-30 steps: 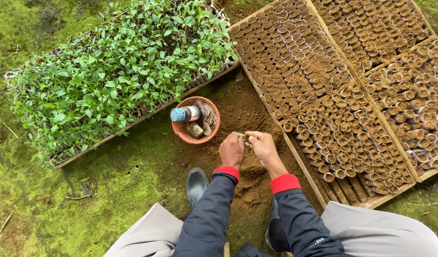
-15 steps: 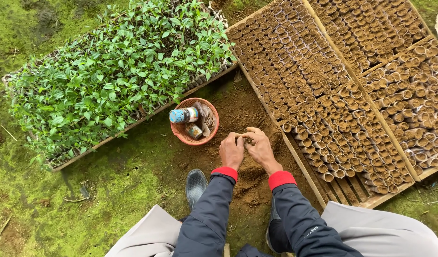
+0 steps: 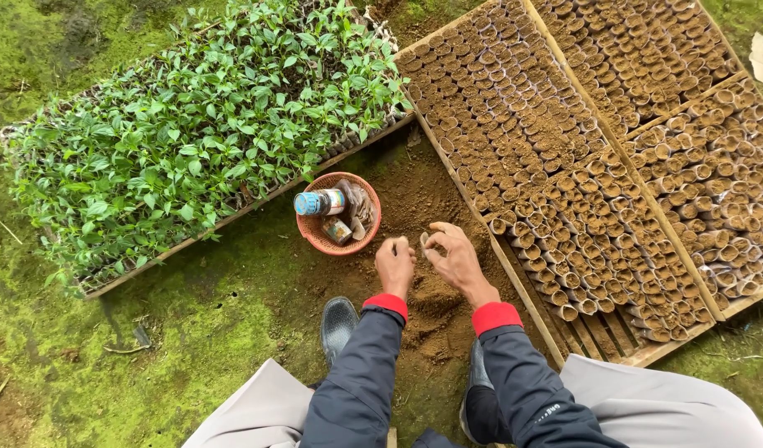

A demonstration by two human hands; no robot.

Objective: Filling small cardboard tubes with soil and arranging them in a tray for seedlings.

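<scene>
Your right hand [image 3: 456, 259] pinches a small paper pot [image 3: 425, 241] just above the soil heap [image 3: 427, 311], near the basket [image 3: 315, 235]. Your left hand [image 3: 395, 265] is curled beside it; whether it grips soil, I cannot tell. Keep the pot's mouth upright and feed the soil gently.

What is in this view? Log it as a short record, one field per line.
left hand: over the loose brown soil, fingers curled; whether it holds anything cannot be told
right hand: pinching a small pale tube
basket: beside the hands, holds a blue-capped bottle
seedling tray: leafy green plants, to the left
wooden frames: packed with soil-filled tubes, to the right
ground: mossy
</scene>
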